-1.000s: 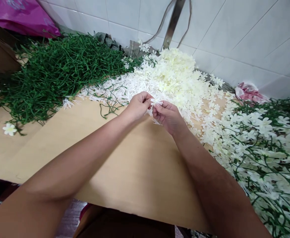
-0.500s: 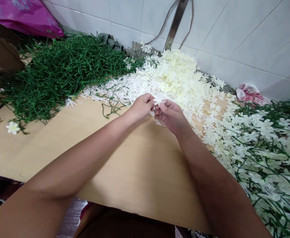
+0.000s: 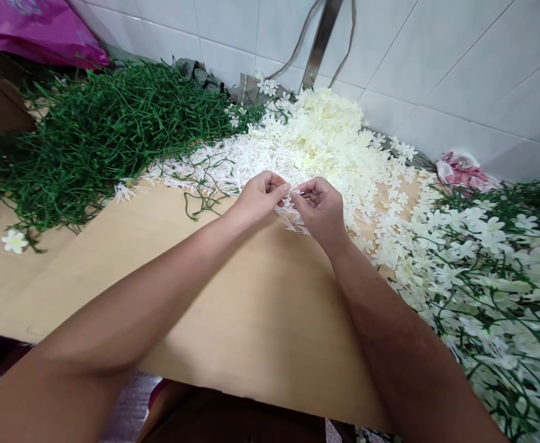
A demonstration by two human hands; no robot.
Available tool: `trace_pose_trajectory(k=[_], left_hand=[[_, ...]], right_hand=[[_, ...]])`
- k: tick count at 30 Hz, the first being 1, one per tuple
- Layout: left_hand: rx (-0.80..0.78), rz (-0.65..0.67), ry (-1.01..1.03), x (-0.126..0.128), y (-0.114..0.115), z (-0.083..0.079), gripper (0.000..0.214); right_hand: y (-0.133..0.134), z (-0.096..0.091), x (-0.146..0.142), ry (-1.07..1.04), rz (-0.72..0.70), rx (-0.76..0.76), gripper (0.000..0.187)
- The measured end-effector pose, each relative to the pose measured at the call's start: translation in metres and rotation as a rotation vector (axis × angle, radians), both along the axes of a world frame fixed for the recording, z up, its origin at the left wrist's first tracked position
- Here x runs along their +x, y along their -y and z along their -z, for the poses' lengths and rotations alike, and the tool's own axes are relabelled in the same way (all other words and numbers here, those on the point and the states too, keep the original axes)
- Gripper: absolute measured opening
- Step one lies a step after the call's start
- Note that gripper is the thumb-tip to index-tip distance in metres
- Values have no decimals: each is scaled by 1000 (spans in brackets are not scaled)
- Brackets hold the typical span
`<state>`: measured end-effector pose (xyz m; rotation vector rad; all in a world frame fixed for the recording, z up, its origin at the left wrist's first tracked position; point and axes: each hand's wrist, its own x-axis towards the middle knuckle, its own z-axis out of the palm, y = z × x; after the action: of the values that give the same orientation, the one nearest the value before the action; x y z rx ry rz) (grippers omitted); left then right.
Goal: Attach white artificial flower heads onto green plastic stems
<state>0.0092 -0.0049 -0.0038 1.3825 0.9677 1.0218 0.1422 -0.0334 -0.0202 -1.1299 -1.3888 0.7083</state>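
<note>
My left hand (image 3: 260, 195) and my right hand (image 3: 321, 206) meet fingertip to fingertip above a brown cardboard sheet (image 3: 233, 320). Both pinch one small white plastic flower piece (image 3: 296, 192) between them. Just beyond the hands lies a spread of thin white plastic pieces (image 3: 233, 166). Behind that rises a heap of cream fabric petals (image 3: 329, 135).
A big pile of green plastic stems (image 3: 108, 132) fills the left back. Finished stems with white flowers (image 3: 491, 271) cover the right side. Two loose flowers (image 3: 13, 240) lie at far left. A white tiled wall (image 3: 436, 55), a metal bar (image 3: 320, 43) and a magenta bag (image 3: 39, 27) stand behind.
My right hand has turned and lifted a little, its fingers now curled toward the left hand. The pinched white piece stays between both hands.
</note>
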Motion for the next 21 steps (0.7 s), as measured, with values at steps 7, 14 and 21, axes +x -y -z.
trace_pose_trajectory(k=[7, 14, 21], left_hand=[[132, -23, 27, 0, 1, 6, 15], [421, -140, -119, -5, 3, 6, 6], [603, -223, -163, -7, 11, 4, 4]], right_hand=[[-1, 2, 1, -7, -12, 23, 17], [4, -5, -2, 34, -36, 138, 8], [12, -18, -8, 127, -6, 259, 9]])
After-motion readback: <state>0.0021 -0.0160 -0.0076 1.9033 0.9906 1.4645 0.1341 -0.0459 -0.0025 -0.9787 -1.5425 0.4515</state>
